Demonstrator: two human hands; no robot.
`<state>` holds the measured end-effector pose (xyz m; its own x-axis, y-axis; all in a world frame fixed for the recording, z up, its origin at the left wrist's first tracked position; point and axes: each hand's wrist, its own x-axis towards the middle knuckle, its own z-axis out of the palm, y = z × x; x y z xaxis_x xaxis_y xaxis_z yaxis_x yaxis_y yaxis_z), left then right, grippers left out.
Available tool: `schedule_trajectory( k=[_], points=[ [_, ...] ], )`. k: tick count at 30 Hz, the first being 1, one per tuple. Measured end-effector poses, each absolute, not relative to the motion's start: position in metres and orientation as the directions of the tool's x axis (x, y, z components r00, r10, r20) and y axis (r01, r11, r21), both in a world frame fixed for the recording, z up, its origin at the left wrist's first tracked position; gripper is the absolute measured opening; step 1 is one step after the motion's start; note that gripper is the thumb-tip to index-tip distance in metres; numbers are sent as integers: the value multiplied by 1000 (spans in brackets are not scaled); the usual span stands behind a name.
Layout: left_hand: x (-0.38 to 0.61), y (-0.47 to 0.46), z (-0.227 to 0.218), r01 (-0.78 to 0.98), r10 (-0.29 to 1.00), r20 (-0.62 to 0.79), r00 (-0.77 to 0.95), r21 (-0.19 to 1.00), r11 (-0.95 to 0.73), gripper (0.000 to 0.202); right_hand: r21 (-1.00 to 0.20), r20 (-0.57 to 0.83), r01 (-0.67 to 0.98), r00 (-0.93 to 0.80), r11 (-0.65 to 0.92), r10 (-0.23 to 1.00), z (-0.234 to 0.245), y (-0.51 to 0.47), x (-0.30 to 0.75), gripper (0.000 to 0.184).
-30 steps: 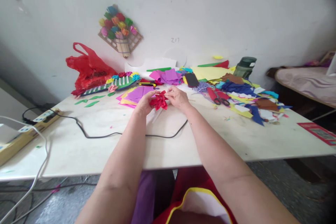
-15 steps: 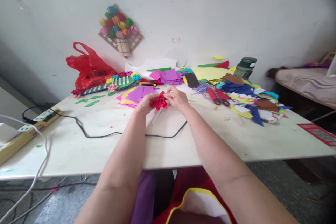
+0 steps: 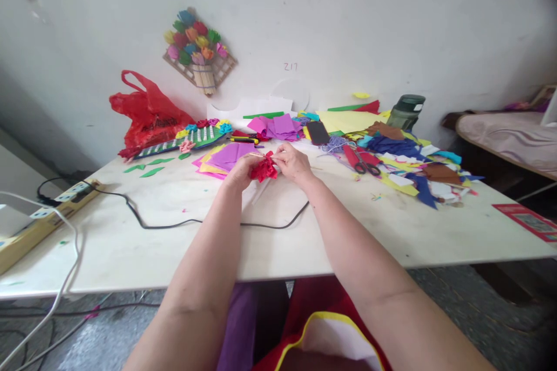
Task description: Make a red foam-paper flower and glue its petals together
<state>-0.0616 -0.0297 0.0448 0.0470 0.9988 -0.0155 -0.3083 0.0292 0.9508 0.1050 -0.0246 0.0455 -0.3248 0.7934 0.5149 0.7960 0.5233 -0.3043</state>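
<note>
Between my two hands, above the middle of the table, is a red paper flower [image 3: 264, 170] with ruffled petals. My left hand [image 3: 242, 173] is closed on the flower's left side, and a thin pale stick seems to show at its fingers. My right hand [image 3: 292, 161] pinches at the flower's upper right edge, fingertips pressed together. Just behind my left hand lie purple, yellow and pink paper sheets [image 3: 232, 156] in a loose stack. A whitish strip [image 3: 260, 192] lies on the table under the flower.
A black cable [image 3: 174, 224] crosses the white table [image 3: 130, 261] in front of my hands. Scissors [image 3: 366, 168] and a heap of paper scraps [image 3: 418, 153] lie right. Green paper leaves [image 3: 152, 172], a red plastic bag [image 3: 150, 110] and a power strip [image 3: 65, 203] are left.
The red flower has tilted slightly in my fingers, and a pale stick shows more by my left hand. Both hands stay in nearly the same place.
</note>
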Motion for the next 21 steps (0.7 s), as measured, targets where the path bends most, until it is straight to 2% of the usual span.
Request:
schedule_trajectory(
  k=[8,21],
  points=[
    [-59,-27,46,-292,989,-149,-12,946,139,12,-282,517,801,-337,528,787,46,-28,104,27],
    [-66,-24,37,-298,998,-38,56,953,53,14,-180,497,855,-348,487,795,47,-34,102,30]
  ],
)
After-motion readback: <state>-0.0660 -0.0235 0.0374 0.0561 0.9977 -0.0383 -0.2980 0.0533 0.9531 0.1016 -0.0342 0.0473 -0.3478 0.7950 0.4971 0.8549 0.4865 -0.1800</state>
